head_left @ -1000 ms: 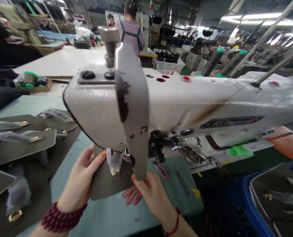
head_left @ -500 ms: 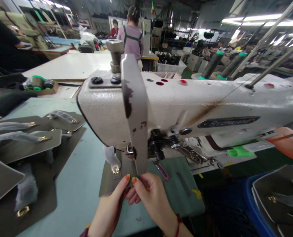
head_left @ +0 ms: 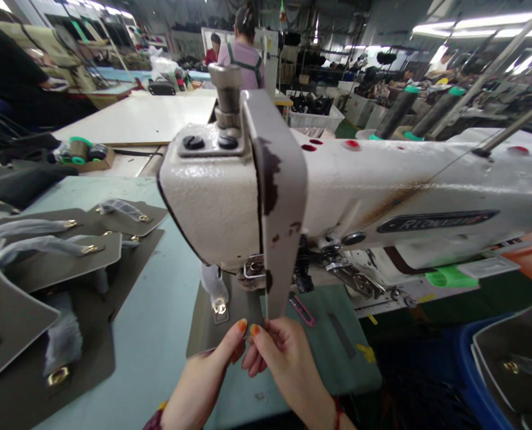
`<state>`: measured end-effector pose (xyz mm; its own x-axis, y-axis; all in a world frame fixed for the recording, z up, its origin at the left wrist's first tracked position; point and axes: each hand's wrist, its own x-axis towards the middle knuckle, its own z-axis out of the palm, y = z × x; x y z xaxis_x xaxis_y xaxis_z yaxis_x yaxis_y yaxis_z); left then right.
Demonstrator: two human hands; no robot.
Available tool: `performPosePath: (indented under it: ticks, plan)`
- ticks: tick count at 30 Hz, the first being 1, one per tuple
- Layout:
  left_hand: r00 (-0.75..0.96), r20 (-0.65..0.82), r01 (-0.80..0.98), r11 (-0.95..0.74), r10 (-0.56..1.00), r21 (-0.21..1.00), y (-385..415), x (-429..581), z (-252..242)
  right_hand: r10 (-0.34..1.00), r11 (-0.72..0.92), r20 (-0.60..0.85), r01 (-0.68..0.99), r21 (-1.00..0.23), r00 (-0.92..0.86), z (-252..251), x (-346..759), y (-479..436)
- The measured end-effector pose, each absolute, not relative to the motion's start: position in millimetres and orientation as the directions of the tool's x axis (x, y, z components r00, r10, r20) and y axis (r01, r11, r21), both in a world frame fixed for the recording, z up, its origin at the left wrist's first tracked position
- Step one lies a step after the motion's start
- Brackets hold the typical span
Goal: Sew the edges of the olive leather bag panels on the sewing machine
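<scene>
A grey-brown bag panel (head_left: 198, 331) lies under the head of a white sewing machine (head_left: 212, 209). A plastic-wrapped strap (head_left: 212, 282) with a gold buckle (head_left: 220, 308) is fixed on it. My left hand (head_left: 207, 376) pinches the panel's near edge between thumb and fingers. Close beside it, my right hand (head_left: 288, 358) grips the same edge, thumb on top and fingers curled under. Both thumbs almost touch. The machine's needle area is largely hidden behind its grey front guard (head_left: 279, 197).
More strapped panels (head_left: 91, 263) are stacked on the pale green table (head_left: 149, 358) at left. Pink thread snips (head_left: 302, 310) lie right of the panel. A blue bin (head_left: 465, 352) with panels stands at lower right. Thread cones (head_left: 395, 113) rise behind the machine; other people work farther back.
The view has swung slightly left, so the machine and hands appear farther right. Both hands keep their pinch on the panel's edge; little else differs.
</scene>
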<state>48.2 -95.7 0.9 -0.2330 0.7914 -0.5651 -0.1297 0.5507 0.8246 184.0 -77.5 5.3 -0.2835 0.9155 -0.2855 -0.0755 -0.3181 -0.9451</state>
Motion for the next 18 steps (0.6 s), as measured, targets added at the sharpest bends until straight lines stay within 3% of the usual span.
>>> performPosePath:
  ticks: [7, 12, 18]
  plan:
    - [-0.149, -0.559, -0.174, 0.535, 0.815, 0.827, -83.9, 49.2, 3.4, 0.931, -0.283, -0.255, -0.076, -0.956, -0.26, 4.1, 181.0, -70.1]
    - [0.016, -0.5, -0.228, 0.49, 0.866, 0.841, -72.7, 48.6, 5.4, 0.937, -0.274, -0.25, -0.07, -0.959, -0.242, 4.0, 179.2, -60.5]
    - [-0.049, -0.559, -0.183, 0.543, 0.828, 0.819, -57.9, 42.4, 3.9, 0.935, -0.291, -0.257, -0.116, -0.95, -0.244, -3.0, 174.4, -50.0]
